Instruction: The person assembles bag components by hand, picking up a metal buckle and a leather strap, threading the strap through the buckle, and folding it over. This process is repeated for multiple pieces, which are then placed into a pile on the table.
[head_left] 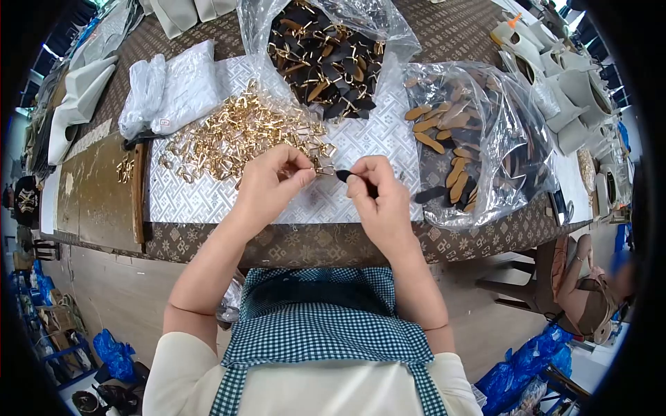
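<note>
- The gold-coloured clasp point(324, 170) is above the patterned white sheet point(368, 142), pinched at one end by the left hand point(283, 177); that grip is closed, thumb against forefinger.
- Just beside its free end is the tip of a black leather-look tab point(343, 176), clamped in the right hand's point(377, 188) grip.
- The clasp could twist or spring free, since so little of it seems held; dropped, it would be hard to pick out from the heap of gold-coloured clasps point(232, 132) close behind.
- The tab could miss or bend if its tip meets the metal off-line (both parts are small).
- Fingers cover the clasp's held end and most of the tab; whether the two touch, I cannot tell.
- Farther out on the desk point(312, 244), glare and folds obscure the tabs inside the right-hand clear plastic bag point(517, 149).
</note>
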The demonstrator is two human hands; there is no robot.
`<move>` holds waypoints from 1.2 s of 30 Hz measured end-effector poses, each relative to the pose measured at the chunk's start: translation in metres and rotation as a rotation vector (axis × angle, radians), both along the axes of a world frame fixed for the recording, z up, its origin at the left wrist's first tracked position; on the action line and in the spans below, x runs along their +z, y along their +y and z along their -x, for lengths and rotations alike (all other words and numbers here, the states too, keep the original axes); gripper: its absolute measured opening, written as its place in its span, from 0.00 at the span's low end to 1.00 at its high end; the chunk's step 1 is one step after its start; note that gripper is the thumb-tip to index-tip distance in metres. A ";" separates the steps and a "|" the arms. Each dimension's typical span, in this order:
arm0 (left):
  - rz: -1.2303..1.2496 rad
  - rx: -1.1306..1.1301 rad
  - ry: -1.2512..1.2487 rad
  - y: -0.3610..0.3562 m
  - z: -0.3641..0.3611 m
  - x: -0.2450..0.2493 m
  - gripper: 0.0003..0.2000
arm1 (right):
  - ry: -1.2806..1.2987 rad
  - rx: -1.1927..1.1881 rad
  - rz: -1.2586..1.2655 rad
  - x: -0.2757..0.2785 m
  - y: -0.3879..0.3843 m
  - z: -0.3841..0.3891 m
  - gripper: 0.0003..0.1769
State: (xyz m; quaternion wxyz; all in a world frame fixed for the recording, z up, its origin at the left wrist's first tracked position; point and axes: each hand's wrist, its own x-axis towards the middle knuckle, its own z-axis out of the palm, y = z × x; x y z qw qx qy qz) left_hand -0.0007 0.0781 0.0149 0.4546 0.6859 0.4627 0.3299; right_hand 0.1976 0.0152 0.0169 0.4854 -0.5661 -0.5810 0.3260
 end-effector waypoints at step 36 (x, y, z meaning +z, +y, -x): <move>0.416 -0.273 -0.377 0.011 -0.026 -0.005 0.04 | -0.064 -0.058 -0.089 -0.015 -0.003 0.005 0.11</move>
